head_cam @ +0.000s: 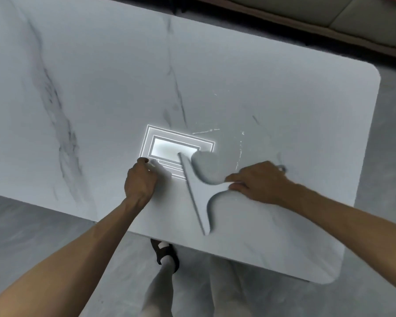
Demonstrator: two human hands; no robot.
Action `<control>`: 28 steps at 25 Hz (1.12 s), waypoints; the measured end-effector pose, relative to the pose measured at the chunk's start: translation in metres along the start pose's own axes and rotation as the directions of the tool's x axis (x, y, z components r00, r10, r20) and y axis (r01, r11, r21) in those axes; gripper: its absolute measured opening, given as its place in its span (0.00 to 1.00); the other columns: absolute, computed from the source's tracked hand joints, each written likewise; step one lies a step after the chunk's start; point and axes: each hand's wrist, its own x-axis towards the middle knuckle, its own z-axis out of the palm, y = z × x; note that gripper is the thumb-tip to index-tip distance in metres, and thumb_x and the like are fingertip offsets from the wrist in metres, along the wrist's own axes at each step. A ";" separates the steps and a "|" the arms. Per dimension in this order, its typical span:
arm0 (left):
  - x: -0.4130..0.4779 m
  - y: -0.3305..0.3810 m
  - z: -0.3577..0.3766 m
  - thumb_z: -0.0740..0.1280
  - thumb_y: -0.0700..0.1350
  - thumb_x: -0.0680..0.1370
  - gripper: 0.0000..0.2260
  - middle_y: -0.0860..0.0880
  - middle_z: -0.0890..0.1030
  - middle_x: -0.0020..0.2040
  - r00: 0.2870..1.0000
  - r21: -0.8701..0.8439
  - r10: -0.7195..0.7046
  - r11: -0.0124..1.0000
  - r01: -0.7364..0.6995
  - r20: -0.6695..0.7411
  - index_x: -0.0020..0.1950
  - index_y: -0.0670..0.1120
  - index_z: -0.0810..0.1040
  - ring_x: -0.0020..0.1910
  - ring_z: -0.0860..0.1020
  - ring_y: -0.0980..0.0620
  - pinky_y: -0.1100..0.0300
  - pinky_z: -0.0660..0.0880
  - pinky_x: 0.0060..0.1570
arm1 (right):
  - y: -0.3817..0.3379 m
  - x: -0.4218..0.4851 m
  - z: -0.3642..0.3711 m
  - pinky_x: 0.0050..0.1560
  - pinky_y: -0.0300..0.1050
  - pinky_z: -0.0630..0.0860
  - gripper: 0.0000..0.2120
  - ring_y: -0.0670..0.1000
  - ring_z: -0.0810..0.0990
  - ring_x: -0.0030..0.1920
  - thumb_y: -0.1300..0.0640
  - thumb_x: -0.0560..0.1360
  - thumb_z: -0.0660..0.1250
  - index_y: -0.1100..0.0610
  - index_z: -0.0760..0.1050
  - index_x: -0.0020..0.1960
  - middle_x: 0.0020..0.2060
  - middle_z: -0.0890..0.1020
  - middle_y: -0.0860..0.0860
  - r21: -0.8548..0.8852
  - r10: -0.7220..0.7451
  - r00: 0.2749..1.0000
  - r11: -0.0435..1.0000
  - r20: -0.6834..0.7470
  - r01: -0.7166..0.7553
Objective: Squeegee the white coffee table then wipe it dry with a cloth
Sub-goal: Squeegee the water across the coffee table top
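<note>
**Squeegee blade down on the table's near right part**

The white marble-look coffee table (101, 88) with grey veins fills the view, and the pale grey plastic squeegee (197, 193), with its long straight blade and curved neck, lies on the table's near right part. Its blade edge faces left and runs from near the front edge up into the bright reflection of a ceiling light (176, 148).

The right hand (258, 181) wraps its fingers round the squeegee's handle at the end of the neck. That looks like the right place to hold it: the neck is centred on the blade, so pressure should spread evenly along the edge.

The left hand (141, 181) rests on the tabletop just left of the blade with its fingers curled. A blurred pale shape lies at its fingertips, and I cannot tell whether it holds anything.

Thin water streaks (239, 145) glint to the right of the blade.

The squeegee looks light and stiff, probably with a soft rubber lip. The glossy, wet top is likely slick, so the tool should glide easily, but it may skip if tilted too far. The squeegee step seems underway; the drying step is not yet begun.
</note>
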 end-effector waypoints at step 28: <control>0.097 0.142 0.084 0.78 0.67 0.52 0.68 0.25 0.50 0.73 0.985 0.429 0.154 0.887 -0.171 0.074 0.77 0.44 0.41 0.69 0.55 0.19 0.34 0.64 0.64 | 0.171 0.112 -0.131 0.50 0.49 0.70 0.17 0.62 0.76 0.54 0.46 0.79 0.56 0.49 0.72 0.64 0.54 0.81 0.55 0.463 0.547 0.805 0.789 -0.230 -0.404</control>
